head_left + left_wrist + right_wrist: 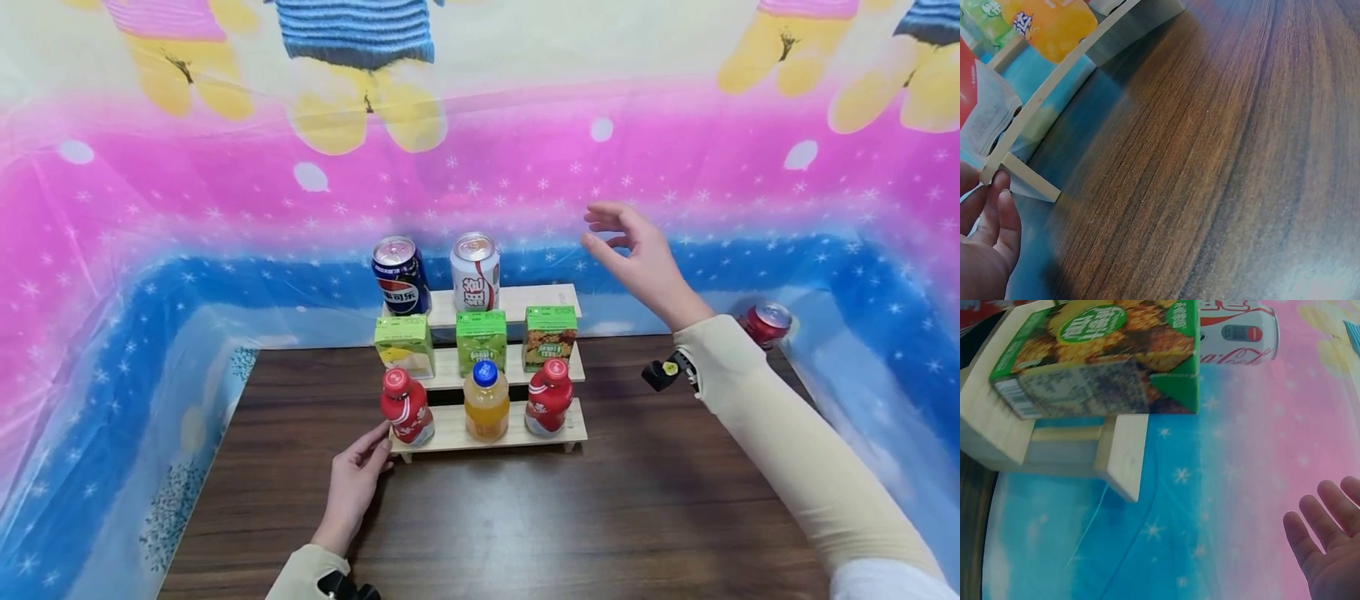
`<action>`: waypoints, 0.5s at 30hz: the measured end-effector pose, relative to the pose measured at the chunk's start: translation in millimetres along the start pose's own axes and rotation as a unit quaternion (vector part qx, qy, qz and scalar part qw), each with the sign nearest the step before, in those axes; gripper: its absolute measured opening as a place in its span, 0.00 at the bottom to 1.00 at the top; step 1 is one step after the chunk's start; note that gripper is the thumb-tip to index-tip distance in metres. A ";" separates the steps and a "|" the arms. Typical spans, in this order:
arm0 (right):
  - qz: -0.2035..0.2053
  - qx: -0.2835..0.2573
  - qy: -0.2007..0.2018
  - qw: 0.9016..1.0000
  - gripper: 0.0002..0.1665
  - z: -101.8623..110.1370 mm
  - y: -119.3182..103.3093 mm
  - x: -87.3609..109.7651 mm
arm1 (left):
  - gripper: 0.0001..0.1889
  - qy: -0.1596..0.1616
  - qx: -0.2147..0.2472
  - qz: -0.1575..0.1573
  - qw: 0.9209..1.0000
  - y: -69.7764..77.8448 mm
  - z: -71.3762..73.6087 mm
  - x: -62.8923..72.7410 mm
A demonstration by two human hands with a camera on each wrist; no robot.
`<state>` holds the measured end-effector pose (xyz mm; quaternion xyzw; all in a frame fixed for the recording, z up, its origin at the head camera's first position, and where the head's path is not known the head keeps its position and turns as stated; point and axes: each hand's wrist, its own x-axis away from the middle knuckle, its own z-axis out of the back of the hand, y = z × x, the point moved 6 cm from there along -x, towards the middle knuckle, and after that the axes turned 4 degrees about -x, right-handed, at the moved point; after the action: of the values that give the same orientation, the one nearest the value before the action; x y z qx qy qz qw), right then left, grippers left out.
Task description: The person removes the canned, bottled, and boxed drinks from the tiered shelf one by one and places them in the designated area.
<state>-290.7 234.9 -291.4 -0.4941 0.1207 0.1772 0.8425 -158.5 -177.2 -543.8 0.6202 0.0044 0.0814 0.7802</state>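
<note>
A three-step wooden display rack [542,298] stands on the table. My left hand [354,482] pinches the left end of its lowest step between thumb and fingers, beside a red-capped bottle [407,408]. That grip also shows in the left wrist view, where the fingers [1007,219] curl under the board's end. My right hand [637,257] hangs in the air to the right of the top step, fingers loosely bent and holding nothing. On the top step are a dark blue cola can [401,279] and a white cola can [476,275]; its right end is bare.
Three green juice boxes [482,342] line the middle step. An orange juice bottle [486,408] and another red bottle [550,400] share the lowest step. A red can [767,323] lies by the right forearm at the table's far right. Patterned cloth [525,167] walls the table's back and sides.
</note>
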 end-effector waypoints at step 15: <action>-0.011 0.015 -0.087 0.996 0.40 -41.4 -10.3 -26.6 | 0.18 0.006 0.001 -0.004 1.000 -0.1 -0.4 -0.4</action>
<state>-311.7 189.2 -293.2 -0.4652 0.0443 0.2081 0.8592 -158.9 -176.8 -544.1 0.6208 0.0112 0.0819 0.7796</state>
